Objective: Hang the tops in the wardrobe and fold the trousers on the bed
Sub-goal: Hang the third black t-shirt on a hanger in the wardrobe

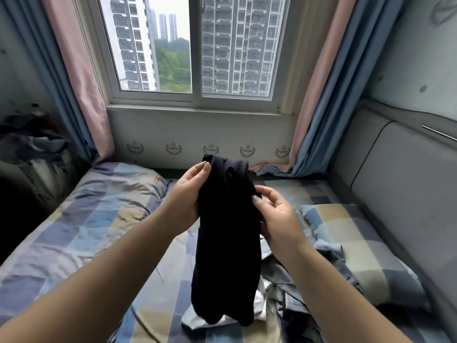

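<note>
A bed (74, 231) in soft, rumpled checked blue, grey and tan bedding is filling the room under a sliding window (193, 45) facing tower blocks, with pink-and-blue curtains (81, 82) hanging at both sides and a padded grey headboard (400, 184) running along the right. Crest emblems (173, 148) are repeating along the wall below the sill; an orange tag on the left pillow (118, 184) is too small to read. The left hand (190, 194) and right hand (277, 219) are gripping a limp dark garment (227, 243) upright over the mattress, its hem touching pale crumpled clothes (284, 288).
</note>
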{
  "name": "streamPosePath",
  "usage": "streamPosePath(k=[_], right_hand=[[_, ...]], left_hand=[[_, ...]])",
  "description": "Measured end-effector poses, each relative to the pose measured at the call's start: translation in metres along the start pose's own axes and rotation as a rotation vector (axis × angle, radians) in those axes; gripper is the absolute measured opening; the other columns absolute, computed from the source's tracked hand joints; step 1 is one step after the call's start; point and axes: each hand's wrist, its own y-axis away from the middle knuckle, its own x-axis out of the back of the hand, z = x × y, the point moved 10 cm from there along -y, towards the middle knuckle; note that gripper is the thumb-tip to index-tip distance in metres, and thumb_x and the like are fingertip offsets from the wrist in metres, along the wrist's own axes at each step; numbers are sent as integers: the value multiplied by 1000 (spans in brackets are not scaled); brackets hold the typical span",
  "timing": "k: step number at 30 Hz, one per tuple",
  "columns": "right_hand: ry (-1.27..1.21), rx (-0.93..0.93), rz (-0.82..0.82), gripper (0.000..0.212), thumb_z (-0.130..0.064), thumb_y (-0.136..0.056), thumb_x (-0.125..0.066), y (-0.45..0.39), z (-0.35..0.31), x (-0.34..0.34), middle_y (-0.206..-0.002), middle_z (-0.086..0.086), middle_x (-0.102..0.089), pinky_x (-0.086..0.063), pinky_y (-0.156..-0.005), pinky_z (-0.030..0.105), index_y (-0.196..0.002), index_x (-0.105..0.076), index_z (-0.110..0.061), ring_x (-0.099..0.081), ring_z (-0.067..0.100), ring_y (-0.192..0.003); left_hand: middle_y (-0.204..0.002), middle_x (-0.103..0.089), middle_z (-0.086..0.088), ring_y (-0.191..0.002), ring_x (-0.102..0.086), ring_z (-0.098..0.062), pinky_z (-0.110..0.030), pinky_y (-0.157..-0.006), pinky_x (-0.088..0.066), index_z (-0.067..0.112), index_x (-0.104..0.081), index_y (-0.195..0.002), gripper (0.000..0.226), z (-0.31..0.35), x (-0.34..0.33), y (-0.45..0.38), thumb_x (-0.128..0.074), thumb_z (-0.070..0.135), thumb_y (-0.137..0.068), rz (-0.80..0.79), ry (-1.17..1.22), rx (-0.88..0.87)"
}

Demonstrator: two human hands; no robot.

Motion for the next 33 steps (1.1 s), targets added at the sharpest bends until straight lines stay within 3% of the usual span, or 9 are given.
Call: streamPosePath(k=[6,9,17,20,23,25,27,29,33], right_hand=[[-305,64,113,11,-8,-91,-57,-5,-26,-2,-88,9,-73,-58,-68,29,-95,-65,-14,-71,19,-80],[-330,110,134,14,-6,-91,-56,-1,-39,-10,-90,9,-73,-59,-72,31,-93,-68,-14,-71,20,-83],[-242,228,253,23,-7,-91,-56,25,-69,-29,-83,7,-72,-59,-66,29,-87,-75,-18,-70,16,-73],[-154,247,308,25,-6,-91,-57,34,-66,-49,-82,2,-72,-57,-60,27,-86,-76,-22,-69,13,-71],[-120,298,366,25,-2,-90,-58,44,-67,-66,-82,-1,-72,-56,-61,25,-88,-74,-21,-70,12,-73],[-103,335,391,24,-1,-89,-59,49,-69,-81,-82,-1,-73,-58,-65,26,-90,-73,-21,-70,12,-75],[-86,360,393,25,1,-89,-59,53,-71,-98,-81,0,-72,-57,-67,26,-88,-72,-20,-69,14,-76],[-63,375,399,27,1,-89,-59,58,-71,-113,-81,2,-72,-58,-69,30,-85,-73,-22,-68,16,-76],[-34,391,465,33,0,-90,-56,85,-77,-115,-77,3,-70,-58,-67,32,-79,-74,-25,-66,18,-71]], left_hand=[[-119,-68,-6,-109,-65,-19,-34,-90,-52,18,-51,-130,58,-10,5,13,-71,27,-76,-118,-385,-27],[-118,-67,-10,-110,-65,-24,-40,-94,-51,14,-55,-126,44,-5,21,8,-68,8,-85,-110,-414,-46],[-114,-68,-19,-109,-63,-31,-41,-96,-49,3,-63,-116,24,47,100,-15,-57,6,-93,19,-383,-118],[-110,-69,-11,-102,-66,-21,-30,-89,-51,10,-63,-112,21,64,109,-17,-61,6,-91,33,-459,-153],[-105,-63,-1,-89,-59,-10,-18,-79,-46,18,-60,-112,28,89,109,1,-69,13,-86,143,-658,-329],[-95,-64,2,-82,-58,-10,-20,-76,-47,23,-63,-103,21,94,86,20,-70,15,-85,6,-620,-393],[-91,-68,2,-80,-62,-7,-20,-74,-49,23,-65,-101,19,78,49,43,-69,17,-84,-274,-482,-286],[-101,-71,-1,-90,-67,-6,-17,-78,-52,20,-62,-114,37,62,21,66,-70,25,-78,-497,-411,-164],[-107,-73,-3,-96,-69,-15,-25,-84,-55,23,-60,-120,46,52,10,83,-65,-5,-84,-617,-345,-58]])
